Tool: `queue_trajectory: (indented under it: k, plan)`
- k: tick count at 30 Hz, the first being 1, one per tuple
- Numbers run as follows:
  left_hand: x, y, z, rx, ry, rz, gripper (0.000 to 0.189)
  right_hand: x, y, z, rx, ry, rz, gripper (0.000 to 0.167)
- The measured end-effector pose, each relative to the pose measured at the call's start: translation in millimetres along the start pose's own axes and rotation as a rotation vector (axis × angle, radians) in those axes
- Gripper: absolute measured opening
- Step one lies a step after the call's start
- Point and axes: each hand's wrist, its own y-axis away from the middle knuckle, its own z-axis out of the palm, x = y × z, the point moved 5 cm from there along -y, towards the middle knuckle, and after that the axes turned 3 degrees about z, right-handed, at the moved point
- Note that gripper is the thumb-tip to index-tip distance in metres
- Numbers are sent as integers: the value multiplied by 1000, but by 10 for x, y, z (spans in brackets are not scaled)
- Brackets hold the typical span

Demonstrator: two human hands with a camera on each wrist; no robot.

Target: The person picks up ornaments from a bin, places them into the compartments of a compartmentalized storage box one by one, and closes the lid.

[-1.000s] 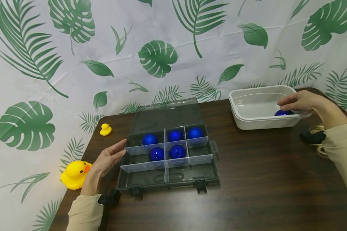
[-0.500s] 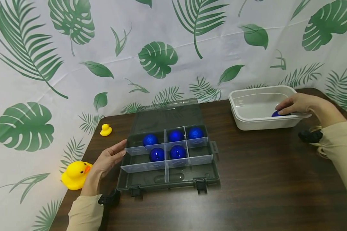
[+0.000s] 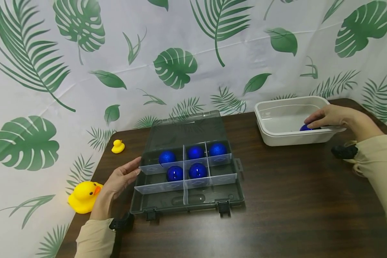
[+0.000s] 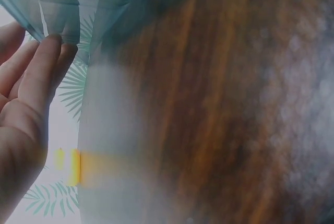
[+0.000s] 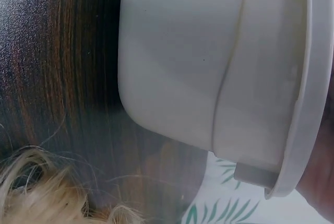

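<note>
One ball (image 3: pixel 304 127) is sitting newly clasped, seemingly secured, in the right hand (image 3: pixel 337 114); the loose left hand (image 3: pixel 120 180) is touching the case (image 3: pixel 162 197).

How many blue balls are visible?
6: three balls in the case's back row, two in its middle row, one in the white tub under the right hand; more may hide.
</note>
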Motion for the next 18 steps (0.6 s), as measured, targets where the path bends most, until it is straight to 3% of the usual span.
queue_trajectory:
  k: [13, 18]
  plan:
    - [1, -1, 8, 10, -8, 2, 62, -11, -54, 40, -36, -28, -6, 53]
    - [-34, -19, 4, 16, -10, -3, 62, 19, -66, 79, -65, -128, 15, 56]
